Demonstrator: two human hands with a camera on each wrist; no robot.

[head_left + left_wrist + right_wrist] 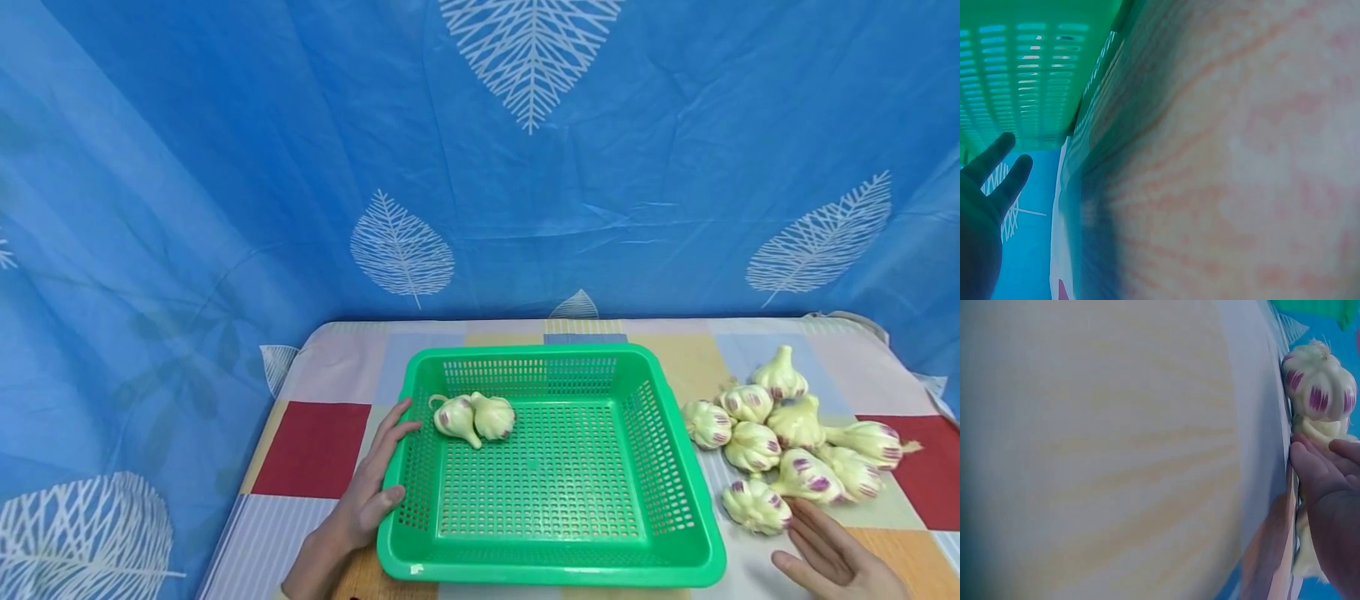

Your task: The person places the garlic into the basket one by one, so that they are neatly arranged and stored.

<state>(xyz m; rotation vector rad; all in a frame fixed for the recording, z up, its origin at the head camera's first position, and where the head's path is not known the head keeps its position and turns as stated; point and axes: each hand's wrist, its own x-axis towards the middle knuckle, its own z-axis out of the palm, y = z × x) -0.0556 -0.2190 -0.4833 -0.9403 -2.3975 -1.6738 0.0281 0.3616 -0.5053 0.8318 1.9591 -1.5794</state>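
A green plastic basket (532,575) with slotted walls sits on the table. In it, two garlic bulbs (493,417) lie side by side near the back left corner. My left hand (367,492) rests against the basket's left rim, fingers extended and thumb apart. My right hand (843,554) is at the near edge of a pile of several garlic bulbs (797,423) right of the basket. Its extended fingers reach the nearest garlic bulb (756,506), while the thumb stands away from it. The right wrist view shows a purple-streaked garlic bulb (1319,384) just beyond the fingers.
A patchwork-patterned cloth (311,450) covers the table, with bare wood (390,583) showing at the near edge. Behind and to the left hangs a blue curtain (645,183) with white leaf prints.
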